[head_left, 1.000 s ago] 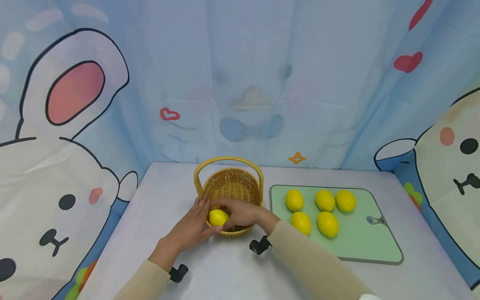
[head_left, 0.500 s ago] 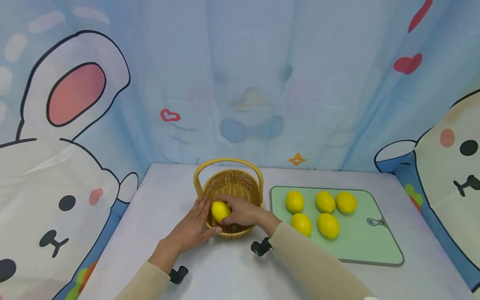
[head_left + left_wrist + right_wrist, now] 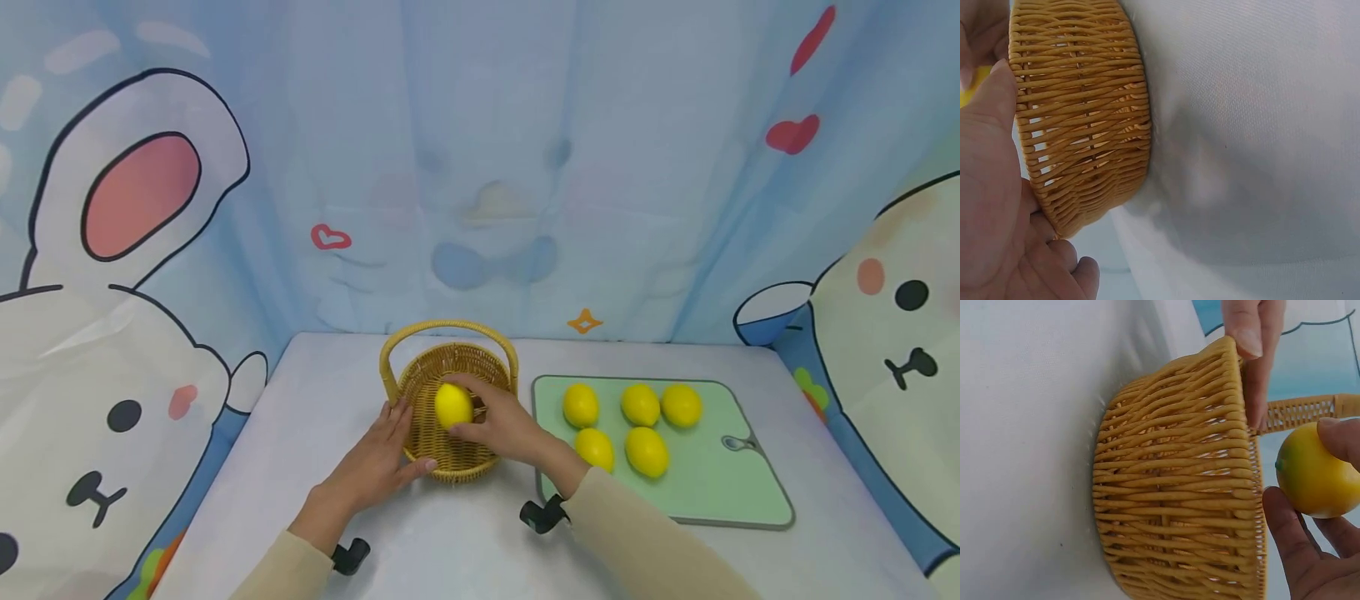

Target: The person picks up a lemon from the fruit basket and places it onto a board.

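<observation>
A round wicker basket with a tall arched handle stands on the table. My left hand holds its left side, thumb along the near rim and fingers against the side; in the left wrist view the hand borders the wicker wall. My right hand pinches a yellow lemon between thumb and fingers over the basket's opening. In the right wrist view this lemon shows a greenish end and sits clear of the rim. From above, no other lemon is visible in the basket.
Right of the basket lies a pale green cutting board with a grey edge. Several lemons rest on its left and middle part, one partly behind the right forearm. A cartoon-printed curtain hangs behind the white table.
My right hand has lifted the lemon from the basket's near left part up and toward the middle of its opening. The left hand stays at the basket. The head view has shifted slightly.
</observation>
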A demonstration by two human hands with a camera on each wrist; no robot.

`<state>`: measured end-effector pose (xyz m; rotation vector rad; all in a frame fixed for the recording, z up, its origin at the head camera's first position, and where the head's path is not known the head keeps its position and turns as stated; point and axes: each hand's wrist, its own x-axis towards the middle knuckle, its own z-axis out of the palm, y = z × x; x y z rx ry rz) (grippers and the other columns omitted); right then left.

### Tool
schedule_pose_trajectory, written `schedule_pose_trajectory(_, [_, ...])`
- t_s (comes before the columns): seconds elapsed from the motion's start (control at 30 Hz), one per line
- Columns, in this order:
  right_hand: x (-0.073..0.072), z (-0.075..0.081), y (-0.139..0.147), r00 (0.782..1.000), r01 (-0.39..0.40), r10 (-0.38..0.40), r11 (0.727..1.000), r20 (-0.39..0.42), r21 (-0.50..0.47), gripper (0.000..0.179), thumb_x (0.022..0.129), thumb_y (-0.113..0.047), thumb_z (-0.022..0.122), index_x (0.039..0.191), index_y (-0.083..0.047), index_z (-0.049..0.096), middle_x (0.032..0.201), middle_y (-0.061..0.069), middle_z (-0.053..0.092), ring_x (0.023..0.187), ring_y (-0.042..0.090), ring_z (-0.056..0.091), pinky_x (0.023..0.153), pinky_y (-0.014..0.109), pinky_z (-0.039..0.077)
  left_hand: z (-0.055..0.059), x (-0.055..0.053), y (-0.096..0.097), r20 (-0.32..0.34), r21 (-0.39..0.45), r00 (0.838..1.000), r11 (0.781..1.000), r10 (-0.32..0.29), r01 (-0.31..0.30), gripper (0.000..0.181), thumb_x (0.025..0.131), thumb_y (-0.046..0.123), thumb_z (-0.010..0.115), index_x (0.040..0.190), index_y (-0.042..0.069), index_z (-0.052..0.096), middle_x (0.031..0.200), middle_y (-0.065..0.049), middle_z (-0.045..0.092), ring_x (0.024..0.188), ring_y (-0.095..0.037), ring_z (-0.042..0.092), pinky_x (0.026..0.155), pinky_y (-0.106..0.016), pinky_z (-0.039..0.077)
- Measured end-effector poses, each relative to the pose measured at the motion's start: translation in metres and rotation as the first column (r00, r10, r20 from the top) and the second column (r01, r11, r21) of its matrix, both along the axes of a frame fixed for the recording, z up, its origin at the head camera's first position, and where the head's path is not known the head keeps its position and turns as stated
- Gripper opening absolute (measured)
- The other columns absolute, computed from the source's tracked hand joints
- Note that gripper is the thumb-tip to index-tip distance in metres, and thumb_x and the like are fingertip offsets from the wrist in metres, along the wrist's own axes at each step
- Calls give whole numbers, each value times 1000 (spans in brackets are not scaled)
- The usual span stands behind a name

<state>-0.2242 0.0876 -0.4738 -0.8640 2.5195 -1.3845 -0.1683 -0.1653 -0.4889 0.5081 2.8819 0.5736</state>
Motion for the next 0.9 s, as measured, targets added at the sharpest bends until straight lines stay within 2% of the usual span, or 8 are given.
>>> schedule_pose_trajectory(0.23, [11,10,13,999,51,-51,997,8,-64,71,96,-22,81,158,-23,47,143,9,62,114,30,69,92,33,62,-3,1,-1,-6,16,1000,1000,6,-6,98,103,63,58,168,0,19,177,-17,8,164,-37,3,130,-57,23])
schedule_pose_trajectory(0.43, [21,19,24,997,83,-82,990,14,-114,73,94,-18,83,158,-24,47,142,11,61,115,30,70,93,32,62,-3,1,-1,-5,10,1000,1000,7,-7,100,102,66,55,168,0,18,177,-17,7,164,-36,2,130,-55,22])
schedule_pose_trajectory(0.67, [33,26,41,990,128,-134,982,-31,-141,75,92,-13,84,157,-26,48,144,12,56,116,29,66,93,34,62,-5,0,-2,-8,9,1000,1000,6,-6,100,102,65,57,168,0,18,177,-17,7,164,-36,3,131,-54,22])
schedule_pose_trajectory(0.9, [38,32,72,973,210,-222,967,-68,-147,74,93,-9,82,156,-21,46,150,12,53,119,33,67,91,28,61,-4,1,-2,4,23,1000,1000,4,-4,100,102,66,57,168,1,17,178,-16,7,164,-35,1,131,-55,21])
